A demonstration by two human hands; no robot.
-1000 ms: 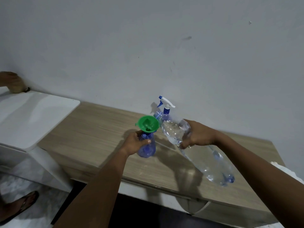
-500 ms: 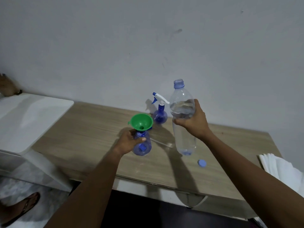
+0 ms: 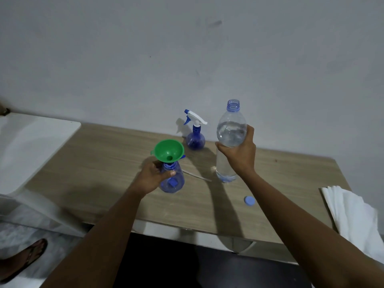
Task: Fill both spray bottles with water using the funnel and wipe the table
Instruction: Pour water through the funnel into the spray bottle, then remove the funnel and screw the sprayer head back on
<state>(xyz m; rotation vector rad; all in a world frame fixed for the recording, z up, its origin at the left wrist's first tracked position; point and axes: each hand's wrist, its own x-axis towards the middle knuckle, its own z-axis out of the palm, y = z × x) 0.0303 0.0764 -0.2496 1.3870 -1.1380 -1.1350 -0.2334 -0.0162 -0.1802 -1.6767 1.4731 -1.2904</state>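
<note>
Wooden table (image 3: 104, 163) is set against a grey wall. At centre, the near spray bottle (image 3: 173, 183), topped by the green funnel (image 3: 169, 151), is grasped by the left hand (image 3: 152, 177). At two o'clock the uncapped water bottle (image 3: 230, 129) is gripped upright by the right hand (image 3: 241, 152). At twelve o'clock the second spray bottle (image 3: 195, 139) is stood; a blue cap (image 3: 249, 200) and white cloth (image 3: 349, 208) are seen at four.

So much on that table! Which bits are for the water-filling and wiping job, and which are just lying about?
For the job:
green funnel
open spray bottle, held by left hand
capped spray bottle
water bottle, in right hand
white cloth

Lying about:
blue cap
white dip tube
</note>
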